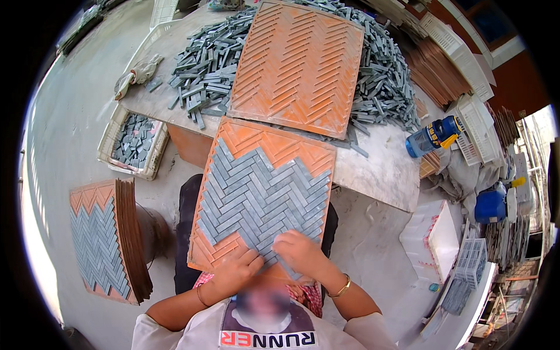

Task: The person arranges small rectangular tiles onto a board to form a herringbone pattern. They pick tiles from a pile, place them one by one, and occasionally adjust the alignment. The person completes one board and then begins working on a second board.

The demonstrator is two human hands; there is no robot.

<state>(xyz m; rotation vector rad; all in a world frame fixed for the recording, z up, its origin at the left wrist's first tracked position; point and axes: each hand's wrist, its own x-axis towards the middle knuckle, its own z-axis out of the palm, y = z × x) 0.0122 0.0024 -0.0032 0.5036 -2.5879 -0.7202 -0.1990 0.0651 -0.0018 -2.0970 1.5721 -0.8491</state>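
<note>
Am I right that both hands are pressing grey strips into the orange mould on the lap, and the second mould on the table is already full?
Not quite. The head view shows the second mould empty. Both the left hand and right hand are on the grey strips in the lap mould.

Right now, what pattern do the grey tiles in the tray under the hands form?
A herringbone zigzag of grey tiles in the orange tray, clearest in the head view.

Blue-yellow jug label (438, 133) — on the table's right

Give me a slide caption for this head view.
Both hands press grey stone strips into an orange herringbone tray leaning against a table.
</note>
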